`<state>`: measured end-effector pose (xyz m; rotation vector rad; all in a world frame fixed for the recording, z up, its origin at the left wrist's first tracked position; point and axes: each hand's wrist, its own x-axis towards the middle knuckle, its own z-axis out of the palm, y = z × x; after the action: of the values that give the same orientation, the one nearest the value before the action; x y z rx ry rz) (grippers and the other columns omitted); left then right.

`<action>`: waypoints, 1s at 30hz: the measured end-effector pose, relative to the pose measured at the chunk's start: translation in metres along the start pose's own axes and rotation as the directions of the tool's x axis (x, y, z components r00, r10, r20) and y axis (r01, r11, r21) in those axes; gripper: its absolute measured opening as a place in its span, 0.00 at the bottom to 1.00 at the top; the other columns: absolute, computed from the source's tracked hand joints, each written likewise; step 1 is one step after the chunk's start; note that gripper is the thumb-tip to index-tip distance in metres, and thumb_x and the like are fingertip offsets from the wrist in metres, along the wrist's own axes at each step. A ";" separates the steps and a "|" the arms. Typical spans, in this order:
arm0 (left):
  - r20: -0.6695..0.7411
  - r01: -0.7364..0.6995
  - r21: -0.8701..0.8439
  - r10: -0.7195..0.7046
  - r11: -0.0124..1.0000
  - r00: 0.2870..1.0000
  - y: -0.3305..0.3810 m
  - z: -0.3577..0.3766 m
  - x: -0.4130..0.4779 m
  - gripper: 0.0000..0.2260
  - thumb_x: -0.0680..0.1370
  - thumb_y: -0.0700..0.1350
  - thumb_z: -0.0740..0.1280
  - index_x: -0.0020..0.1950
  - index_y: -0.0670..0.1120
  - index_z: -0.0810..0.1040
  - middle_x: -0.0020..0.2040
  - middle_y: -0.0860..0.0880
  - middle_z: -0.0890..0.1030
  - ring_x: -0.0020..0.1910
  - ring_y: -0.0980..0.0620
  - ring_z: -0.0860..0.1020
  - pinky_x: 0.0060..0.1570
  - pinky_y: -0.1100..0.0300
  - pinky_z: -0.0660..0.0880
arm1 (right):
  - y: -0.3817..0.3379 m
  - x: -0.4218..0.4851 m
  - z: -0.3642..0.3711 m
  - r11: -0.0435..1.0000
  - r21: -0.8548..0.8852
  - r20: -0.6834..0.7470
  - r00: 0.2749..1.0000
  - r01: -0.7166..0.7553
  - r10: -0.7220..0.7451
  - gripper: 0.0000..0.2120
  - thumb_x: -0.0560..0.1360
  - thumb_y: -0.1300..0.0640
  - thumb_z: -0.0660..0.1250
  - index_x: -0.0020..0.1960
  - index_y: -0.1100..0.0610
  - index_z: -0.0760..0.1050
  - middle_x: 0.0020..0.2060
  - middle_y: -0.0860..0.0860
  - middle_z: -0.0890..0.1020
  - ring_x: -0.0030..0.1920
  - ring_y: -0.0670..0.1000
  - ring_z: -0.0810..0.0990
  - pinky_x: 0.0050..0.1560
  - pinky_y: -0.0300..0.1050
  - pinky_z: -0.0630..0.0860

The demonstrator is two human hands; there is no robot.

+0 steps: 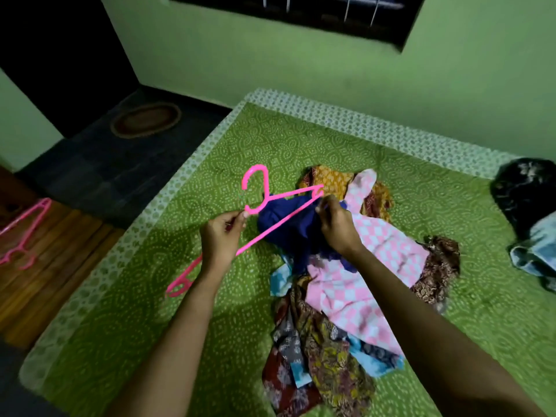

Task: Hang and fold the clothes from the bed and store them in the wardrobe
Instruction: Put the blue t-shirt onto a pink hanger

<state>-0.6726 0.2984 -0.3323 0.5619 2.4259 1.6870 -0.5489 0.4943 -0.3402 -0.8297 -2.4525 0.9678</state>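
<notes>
Clothes [331, 341] lie in one loose heap on the green patterned bedspread [150, 326], just right of the middle. Nearest the camera are brown, maroon and olive printed pieces with scraps of light blue cloth among them; how many separate pieces there are cannot be counted. One pink-and-white checked garment [376, 257] is spread across the top of the heap.

Two bare forearms reach in from the lower edge. The left hand [221, 236] pinches one pink plastic hanger [270, 231] between thumb and fingertips at the foot of its hook. The hanger is tilted, with one end low behind the left wrist and the other raised toward the right hand [338, 230]. That hand's fingers are curled round a fold of a navy garment [285, 227] right at the raised end of the hanger. Whether they also touch the plastic cannot be told. The navy garment sits bunched under the hanger's bar, at the far end of the heap.

Just beyond it lies an orange patterned piece [328, 177]. At the right edge of the bed, well apart from the heap, sits a second small pile: a dark bundle [523, 191] with a pale blue piece [538, 251] in front of it.

Off the bed to the left, more pink hangers [21, 233] lie on a wooden surface [60, 251]; their number is unclear. Farther back are one oval mat [146, 120] on the dark floor, the green wall [301, 70] and one barred window [301, 13].
</notes>
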 end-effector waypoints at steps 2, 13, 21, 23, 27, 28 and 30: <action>0.007 -0.036 -0.057 0.037 0.998 0.999 0.021 -0.010 -0.002 0.05 0.75 0.37 0.68 0.51 0.41 0.79 0.37 0.45 0.81 0.32 0.62 0.77 0.39 0.62 0.71 | -0.034 -0.008 -0.018 0.996 0.084 -0.090 0.996 0.024 -0.016 0.07 0.78 0.63 0.61 0.52 0.68 0.71 0.36 0.62 0.78 0.36 0.59 0.77 0.37 0.45 0.62; 0.069 -0.208 -0.155 0.220 0.966 0.973 0.134 -0.078 -0.022 0.09 0.80 0.49 0.61 0.40 0.51 0.74 0.35 0.50 0.75 0.34 0.60 0.71 0.38 0.59 0.66 | -0.228 -0.050 -0.114 0.794 0.576 -0.139 0.980 0.195 -0.140 0.10 0.77 0.64 0.64 0.39 0.54 0.71 0.30 0.49 0.73 0.24 0.36 0.68 0.28 0.28 0.62; 0.388 -0.043 -0.335 0.179 0.941 0.904 0.164 -0.100 -0.061 0.17 0.83 0.47 0.53 0.42 0.53 0.79 0.29 0.62 0.79 0.31 0.66 0.73 0.35 0.69 0.68 | -0.256 -0.073 -0.145 0.587 0.774 -0.115 0.964 0.237 -0.238 0.10 0.80 0.66 0.58 0.43 0.56 0.73 0.31 0.44 0.81 0.32 0.40 0.76 0.37 0.32 0.73; 0.439 -0.028 -0.296 0.162 0.955 0.884 0.158 -0.097 -0.066 0.19 0.82 0.41 0.56 0.36 0.50 0.79 0.26 0.61 0.78 0.28 0.65 0.72 0.34 0.67 0.67 | -0.256 -0.079 -0.148 0.591 0.768 -0.110 0.960 0.246 -0.257 0.10 0.80 0.66 0.57 0.45 0.56 0.73 0.31 0.43 0.81 0.31 0.38 0.76 0.36 0.30 0.73; 0.406 -0.026 -0.340 0.172 0.940 0.898 0.160 -0.098 -0.070 0.11 0.80 0.35 0.58 0.42 0.43 0.76 0.30 0.60 0.80 0.31 0.68 0.75 0.36 0.73 0.70 | -0.252 -0.085 -0.161 0.671 0.692 -0.188 0.963 0.268 -0.191 0.10 0.80 0.64 0.58 0.44 0.53 0.73 0.30 0.44 0.78 0.29 0.39 0.70 0.32 0.31 0.67; 0.366 -0.037 -0.368 0.181 0.929 0.913 0.165 -0.101 -0.069 0.11 0.81 0.36 0.57 0.42 0.43 0.76 0.30 0.60 0.80 0.31 0.68 0.75 0.36 0.74 0.70 | -0.247 -0.085 -0.167 0.695 0.668 -0.229 0.962 0.266 -0.148 0.11 0.80 0.64 0.58 0.44 0.53 0.73 0.32 0.46 0.77 0.30 0.40 0.70 0.32 0.32 0.67; 0.293 -0.154 -0.322 0.252 0.934 0.922 0.170 -0.106 -0.060 0.11 0.80 0.36 0.59 0.41 0.42 0.76 0.33 0.55 0.80 0.36 0.63 0.75 0.40 0.72 0.69 | -0.231 -0.081 -0.177 0.774 0.594 -0.288 0.956 0.220 -0.050 0.10 0.80 0.65 0.58 0.44 0.53 0.73 0.33 0.50 0.75 0.28 0.42 0.68 0.30 0.32 0.65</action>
<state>-0.6126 0.2352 -0.1422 0.9911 1.8951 1.8130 -0.4831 0.3927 -0.0629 -0.4906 -1.7563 1.3993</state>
